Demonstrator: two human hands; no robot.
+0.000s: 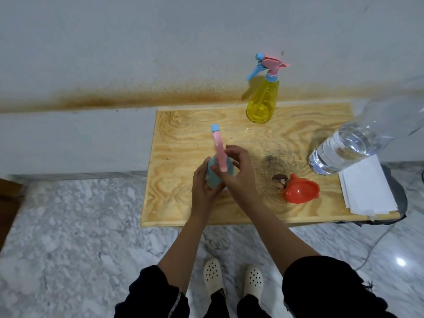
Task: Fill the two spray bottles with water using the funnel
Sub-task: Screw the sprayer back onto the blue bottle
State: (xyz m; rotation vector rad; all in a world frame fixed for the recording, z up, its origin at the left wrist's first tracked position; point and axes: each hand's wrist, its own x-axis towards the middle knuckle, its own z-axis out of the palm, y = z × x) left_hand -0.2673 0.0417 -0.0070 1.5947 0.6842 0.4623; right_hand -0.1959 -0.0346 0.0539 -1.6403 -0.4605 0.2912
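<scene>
A blue spray bottle (212, 177) stands on the wooden table (183, 143), its pink spray head (219, 150) with a blue nozzle pointing away from me. My left hand (203, 184) grips the bottle's body from the left. My right hand (238, 173) holds the spray head at its neck. A yellow spray bottle (261, 104) with a pink and blue spray head stands at the table's far edge. An orange funnel (300, 188) lies on its side right of my hands. A large clear water bottle (351, 143) stands at the right.
A stack of white paper (367, 189) lies at the table's right front corner. A dark stain (275, 158) marks the wood near the funnel. Marble floor (80, 226) surrounds the table, and a stained wall (137, 65) rises behind it.
</scene>
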